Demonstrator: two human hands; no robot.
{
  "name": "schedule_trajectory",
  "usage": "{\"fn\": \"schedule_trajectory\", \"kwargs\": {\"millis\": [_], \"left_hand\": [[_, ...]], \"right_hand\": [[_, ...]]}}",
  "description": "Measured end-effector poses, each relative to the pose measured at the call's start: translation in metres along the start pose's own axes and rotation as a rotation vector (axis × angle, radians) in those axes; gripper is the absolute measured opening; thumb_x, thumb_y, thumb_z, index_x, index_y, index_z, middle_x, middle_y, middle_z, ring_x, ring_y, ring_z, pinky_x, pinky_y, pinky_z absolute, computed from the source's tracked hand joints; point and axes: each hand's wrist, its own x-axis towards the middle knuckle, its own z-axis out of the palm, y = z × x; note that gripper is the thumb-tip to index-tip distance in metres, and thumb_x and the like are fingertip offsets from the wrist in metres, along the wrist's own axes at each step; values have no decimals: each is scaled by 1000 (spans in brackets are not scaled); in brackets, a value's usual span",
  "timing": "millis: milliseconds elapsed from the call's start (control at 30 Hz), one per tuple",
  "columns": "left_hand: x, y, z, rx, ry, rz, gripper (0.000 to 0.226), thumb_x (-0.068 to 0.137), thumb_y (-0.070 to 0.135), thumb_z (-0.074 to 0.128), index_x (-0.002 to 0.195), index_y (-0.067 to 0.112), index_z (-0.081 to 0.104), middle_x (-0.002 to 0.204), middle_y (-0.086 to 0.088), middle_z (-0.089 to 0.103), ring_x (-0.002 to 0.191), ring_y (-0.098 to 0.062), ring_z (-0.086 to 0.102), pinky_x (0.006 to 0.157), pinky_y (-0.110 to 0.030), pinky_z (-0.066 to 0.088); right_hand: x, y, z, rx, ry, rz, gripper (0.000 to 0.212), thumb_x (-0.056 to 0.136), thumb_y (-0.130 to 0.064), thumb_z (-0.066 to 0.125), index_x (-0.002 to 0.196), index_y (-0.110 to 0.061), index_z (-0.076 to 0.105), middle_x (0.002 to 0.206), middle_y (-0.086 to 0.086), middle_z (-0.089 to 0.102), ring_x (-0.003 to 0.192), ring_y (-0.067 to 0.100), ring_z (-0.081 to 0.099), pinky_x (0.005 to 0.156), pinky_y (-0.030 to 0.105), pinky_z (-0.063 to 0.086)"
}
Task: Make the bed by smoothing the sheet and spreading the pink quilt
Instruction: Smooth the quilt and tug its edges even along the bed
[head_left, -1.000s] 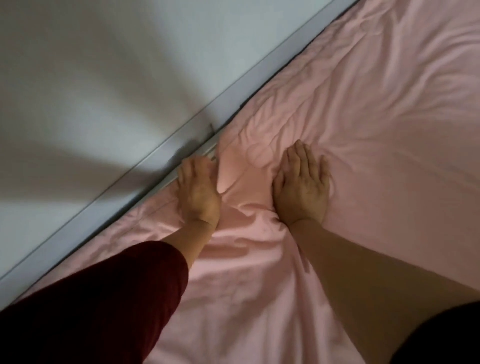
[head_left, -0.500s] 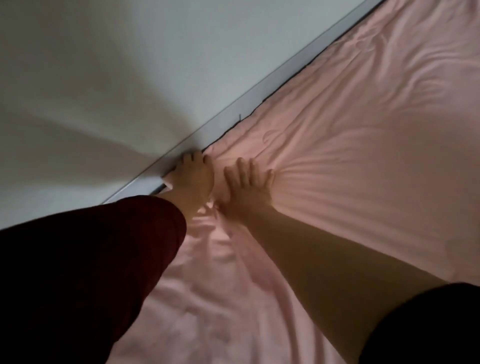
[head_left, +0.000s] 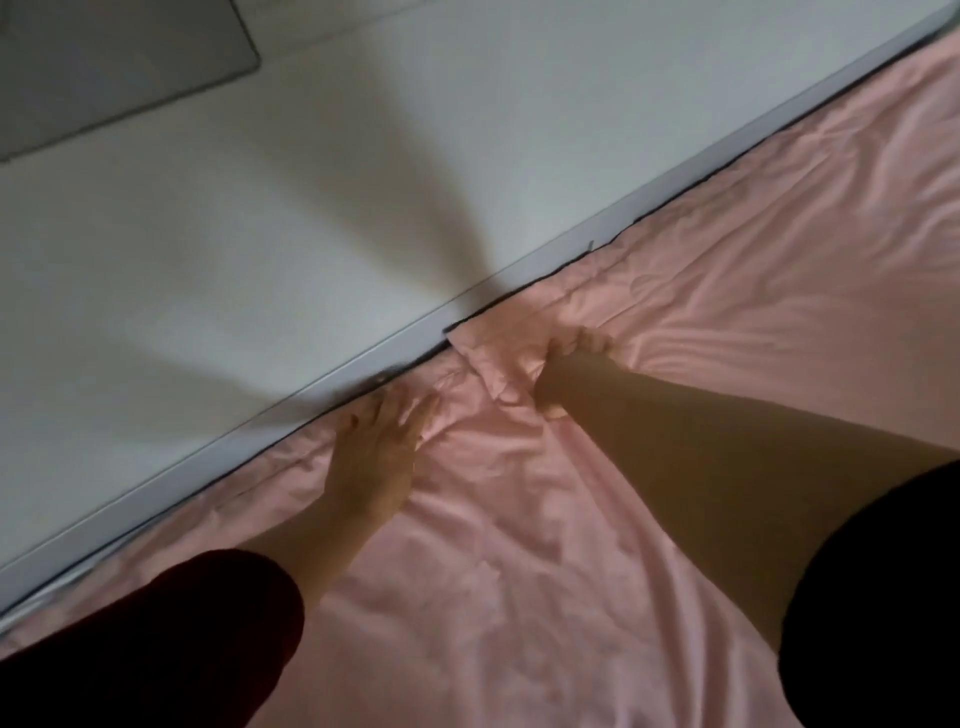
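Pink quilt covers the bed, creased, its far edge running along the grey strip at the foot of the white wall, with one folded flap turned up at that edge. My left hand lies flat on the quilt by the edge, fingers spread; my right hand is apart from it, just beside the flap, fingers bent down into the fabric, can't tell if it's actually pinching. Dark red sleeve on left arm, black sleeve on right, grey panel high on the wall.
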Motion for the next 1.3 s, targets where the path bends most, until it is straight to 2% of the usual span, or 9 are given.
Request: {"fn": "schedule_trajectory", "kwargs": {"millis": [100, 200, 267, 400, 467, 600, 667, 1033, 1300], "left_hand": [[-26, -34, 3, -14, -212, 1, 107, 36, 43, 91, 134, 26, 51, 130, -17, 56, 104, -37, 62, 72, -43, 51], [-54, -63, -2, -18, -222, -47, 84, 63, 80, 52, 129, 28, 48, 118, -22, 62, 91, -42, 65, 65, -49, 53], [-66, -67, -8, -12, -195, -58, 66, 83, 70, 41, 128, 23, 55, 121, -28, 59, 98, -45, 62, 67, -56, 50], [-111, -93, 2, -19, -195, 31, 58, 87, 35, 31, 140, 18, 48, 144, -22, 42, 132, -38, 43, 81, -70, 38], [-128, -111, 18, -55, -280, 49, 61, 83, 41, 30, 137, 22, 52, 145, -16, 44, 133, -31, 45, 86, -70, 37], [-129, -113, 36, -173, -215, -16, 59, 98, 49, 22, 150, 38, -5, 159, 1, -17, 147, -17, -10, 112, -60, 4], [-126, -109, 29, -199, -255, -53, 60, 99, 50, 19, 148, 39, -13, 156, 4, -26, 145, -16, -20, 113, -57, -4], [-139, -105, 50, -235, -70, -76, 68, 84, 53, 0, 150, 37, 1, 160, 2, -10, 148, -18, -9, 114, -57, -2], [-148, -102, 47, -271, -99, -95, 59, 96, 49, 13, 151, 34, 1, 160, 1, -10, 148, -21, -11, 117, -53, -4]], "right_hand": [[-16, -38, 18, -18, -137, -68, 90, 84, -42, 49, 154, -14, 0, 159, 19, -9, 144, 47, -7, 108, 72, 9], [-67, -71, 40, 197, -145, -87, 94, 76, -61, 52, 149, -8, 26, 155, 20, 22, 140, 46, 21, 111, 62, 23], [-105, -84, 65, 234, -148, -79, 118, 74, -81, 48, 153, -11, -3, 157, 25, -11, 143, 51, -2, 114, 64, 10], [-165, -116, 108, 181, -91, 55, 155, 49, -70, 81, 143, -26, -35, 144, 21, -46, 132, 51, -36, 94, 84, 10], [-151, -127, 112, 211, -90, 85, 161, 43, -65, 86, 141, -29, -36, 144, 21, -46, 132, 51, -36, 91, 85, 12], [-133, -128, 109, 126, -107, 83, 170, 31, -72, 84, 138, -26, -41, 140, 32, -43, 129, 55, -37, 99, 80, 9], [-126, -127, 112, 127, -99, 79, 174, 25, -76, 81, 135, -25, -43, 139, 34, -43, 129, 55, -37, 100, 79, 8], [-127, -119, 115, 143, -97, 28, 174, 21, -80, 77, 137, -28, -41, 139, 30, -46, 125, 56, -40, 101, 78, 5], [-147, -120, 107, 39, -33, 19, 156, 48, -76, 76, 145, -19, -33, 145, 38, -31, 131, 57, -29, 108, 67, -11]]}}
